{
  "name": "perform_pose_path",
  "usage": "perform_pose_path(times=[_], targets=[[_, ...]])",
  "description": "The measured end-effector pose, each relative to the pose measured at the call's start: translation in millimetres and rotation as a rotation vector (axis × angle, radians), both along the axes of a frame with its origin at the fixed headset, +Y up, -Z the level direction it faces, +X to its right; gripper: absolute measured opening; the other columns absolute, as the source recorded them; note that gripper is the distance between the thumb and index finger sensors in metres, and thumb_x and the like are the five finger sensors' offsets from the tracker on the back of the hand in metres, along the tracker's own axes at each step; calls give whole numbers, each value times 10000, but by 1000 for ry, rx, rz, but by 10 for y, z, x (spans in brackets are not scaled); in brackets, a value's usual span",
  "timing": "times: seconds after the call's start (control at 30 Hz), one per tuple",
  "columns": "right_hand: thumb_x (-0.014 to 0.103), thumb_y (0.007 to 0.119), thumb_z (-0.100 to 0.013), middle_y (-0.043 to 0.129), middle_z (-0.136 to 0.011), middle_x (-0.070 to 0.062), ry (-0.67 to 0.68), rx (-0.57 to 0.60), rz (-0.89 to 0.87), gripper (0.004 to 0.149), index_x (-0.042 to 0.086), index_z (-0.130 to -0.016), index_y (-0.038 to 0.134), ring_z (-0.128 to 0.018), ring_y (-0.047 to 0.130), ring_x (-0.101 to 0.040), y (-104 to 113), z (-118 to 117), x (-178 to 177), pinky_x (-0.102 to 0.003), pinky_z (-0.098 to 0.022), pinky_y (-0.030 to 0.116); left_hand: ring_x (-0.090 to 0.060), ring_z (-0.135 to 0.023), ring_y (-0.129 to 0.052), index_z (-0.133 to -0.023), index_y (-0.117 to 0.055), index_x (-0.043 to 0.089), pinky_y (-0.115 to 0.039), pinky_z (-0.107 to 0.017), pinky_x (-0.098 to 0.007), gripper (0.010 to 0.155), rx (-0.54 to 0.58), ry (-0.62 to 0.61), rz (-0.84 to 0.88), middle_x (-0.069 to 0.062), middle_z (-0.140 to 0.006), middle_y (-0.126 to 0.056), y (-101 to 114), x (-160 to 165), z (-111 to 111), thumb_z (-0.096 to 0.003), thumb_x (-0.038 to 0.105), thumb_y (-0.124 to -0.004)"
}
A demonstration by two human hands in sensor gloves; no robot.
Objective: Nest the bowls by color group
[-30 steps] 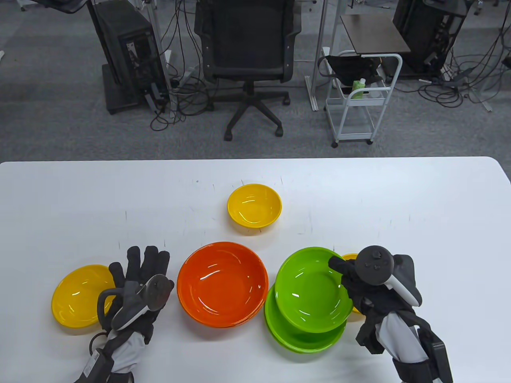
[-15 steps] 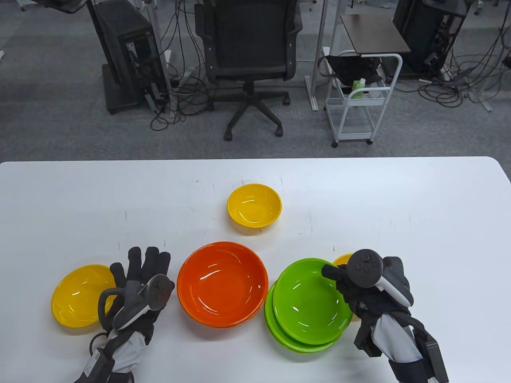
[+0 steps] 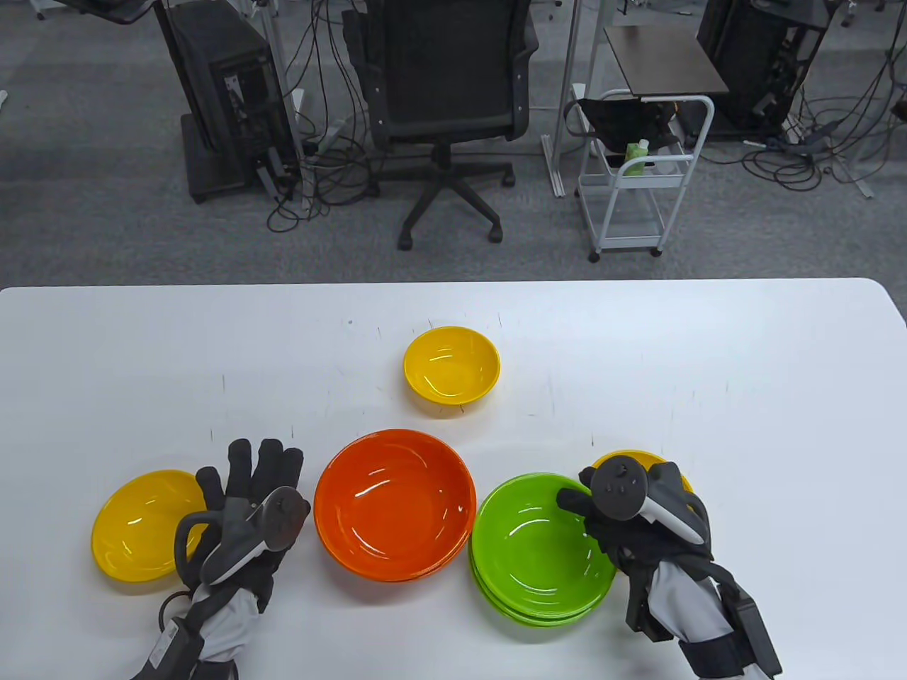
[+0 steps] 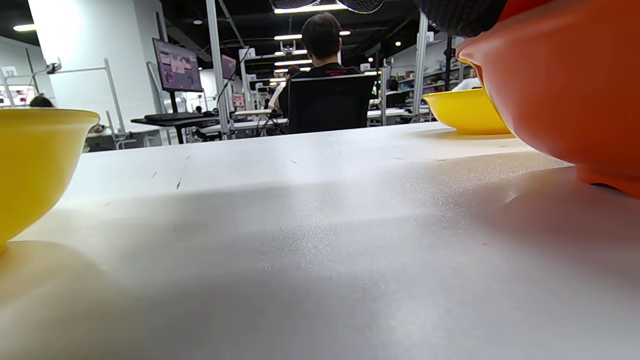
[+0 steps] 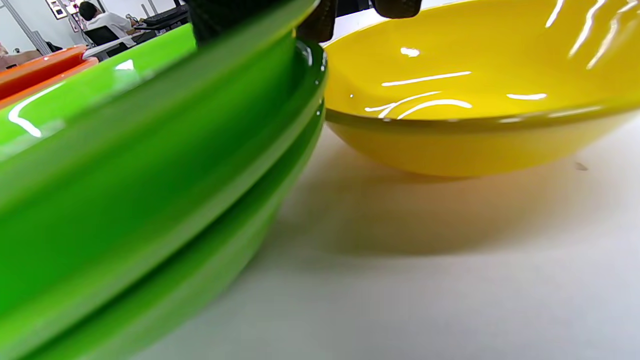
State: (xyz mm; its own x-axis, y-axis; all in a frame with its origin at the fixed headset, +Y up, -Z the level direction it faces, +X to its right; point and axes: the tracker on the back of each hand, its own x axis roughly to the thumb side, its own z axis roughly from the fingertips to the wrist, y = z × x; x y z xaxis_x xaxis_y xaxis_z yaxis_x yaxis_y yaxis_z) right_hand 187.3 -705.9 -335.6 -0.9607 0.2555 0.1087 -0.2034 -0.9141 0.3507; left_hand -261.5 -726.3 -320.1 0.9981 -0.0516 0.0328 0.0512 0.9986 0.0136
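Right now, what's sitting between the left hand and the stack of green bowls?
In the table view, the orange bowls sit between the left hand and the green bowl stack, whose right rim the right hand holds.

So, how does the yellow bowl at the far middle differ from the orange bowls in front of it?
The far yellow bowl is smaller; the orange bowls are wider. The yellow one stands alone, while the orange ones are nested, a second rim showing beneath. Both sit upright and empty on the table.

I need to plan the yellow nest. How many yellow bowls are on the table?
3: one yellow bowl far centre, one near left beside the left hand, one near right, partly hidden behind the right hand.
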Motion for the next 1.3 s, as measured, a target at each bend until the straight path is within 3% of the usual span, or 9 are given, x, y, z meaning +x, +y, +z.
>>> perform_pose_path(times=[0.17,0.27,0.4,0.5,0.63,0.77,0.87,1.03,1.3], targets=[[277,712,-554,404,-1250,-148,28,-18,-69,519,298,-1069,656,-1086,271,-540,33,7,-9,-787,-666,273,-422,-1129,-249,-1131,-391,316,-306,-735,-736,715,-7,-5,-7,-15,-1243,-345,-7,13,1,-500,512,-666],[320,731,-540,426,-1246,-154,-6,35,-108,537,269,-1072,668,-1086,275,-543,161,7,60,-788,-667,270,-422,-1130,-249,-1131,-389,318,-306,-736,-736,717,-10,-6,-6,-15,-1243,-346,-9,13,1,-499,516,-664],[399,727,-530,408,-1252,-156,-206,163,-118,631,259,-1124,567,-1090,264,-546,379,3,363,-788,-675,266,-422,-1130,-245,-1132,-385,318,-307,-737,-735,722,-17,-8,3,-16,-1244,-341,-13,11,-1,-498,525,-660],[496,726,-491,398,-1255,-163,-362,204,-80,743,242,-1151,499,-1093,324,-536,409,4,634,-781,-694,280,-422,-1129,-244,-1132,-386,318,-308,-737,-734,722,-16,-9,4,-16,-1244,-339,-14,16,-3,-497,527,-660],[505,729,-483,376,-1253,-171,-527,127,-67,795,234,-1165,423,-1082,379,-525,263,-33,907,-748,-718,351,-423,-1128,-245,-1132,-386,316,-311,-737,-733,723,-16,-14,2,-17,-1243,-343,-20,26,-3,-497,526,-660],[468,727,-504,381,-1226,-197,-619,-33,-25,819,210,-1166,322,-1028,506,-487,7,-90,1084,-666,-715,481,-422,-1129,-245,-1132,-387,317,-312,-736,-733,723,-19,-15,0,-17,-1243,-343,-24,26,-2,-497,527,-660],[434,727,-511,508,-1167,-200,-662,-88,-36,863,110,-1152,249,-899,727,-398,-116,-110,1166,-595,-674,607,-423,-1128,-243,-1132,-385,317,-310,-736,-733,724,-21,-14,2,-17,-1243,-341,-24,23,-3,-497,527,-660],[344,724,-531,724,-1008,-190,-681,-144,-160,818,5,-1122,270,-669,933,-251,-269,-137,1246,-500,-583,753,-423,-1128,-241,-1132,-383,318,-311,-737,-732,726,-24,-14,6,-16,-1243,-340,-24,19,-4,-495,530,-660],[214,703,-549,853,-874,-135,-703,-166,-276,664,14,-1109,407,-535,986,-179,-375,-162,1322,-441,-521,807,-425,-1125,-235,-1132,-380,318,-310,-736,-732,725,-56,-28,89,-17,-1243,-331,-13,9,-10,-497,526,-661]])
